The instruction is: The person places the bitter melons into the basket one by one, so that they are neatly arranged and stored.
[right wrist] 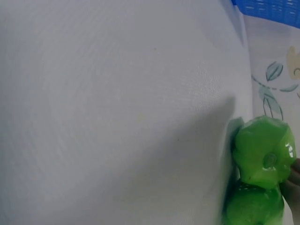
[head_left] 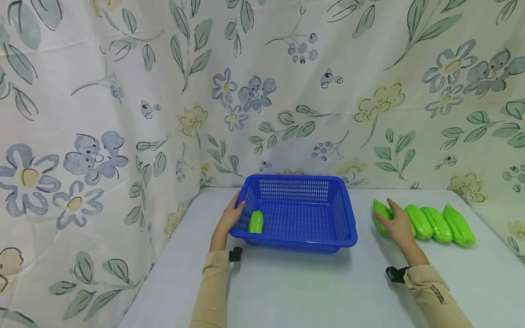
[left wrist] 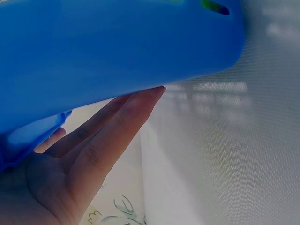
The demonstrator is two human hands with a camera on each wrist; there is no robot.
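My left hand (head_left: pixel 232 217) grips the left rim of a blue plastic basket (head_left: pixel 293 242), its thumb over the edge. In the left wrist view, the fingers (left wrist: pixel 110 136) lie along the basket's outer wall (left wrist: pixel 117 51). Inside the basket, at its left end, lies one bright green bitter gourd (head_left: pixel 256 222). Over to the right, my right hand (head_left: pixel 399 225) is around the leftmost bitter gourd (head_left: pixel 382 210) of a row, thumb at its left side. Its lobed end (right wrist: pixel 265 152) shows in the right wrist view, with fingertips at its edge and most of the hand out of frame.
Beside the right hand, several more green bitter gourds (head_left: pixel 436 224) lie in a row on the white table (head_left: pixel 287 291). A floral cloth (head_left: pixel 283 141) hangs behind the table and along its left side.
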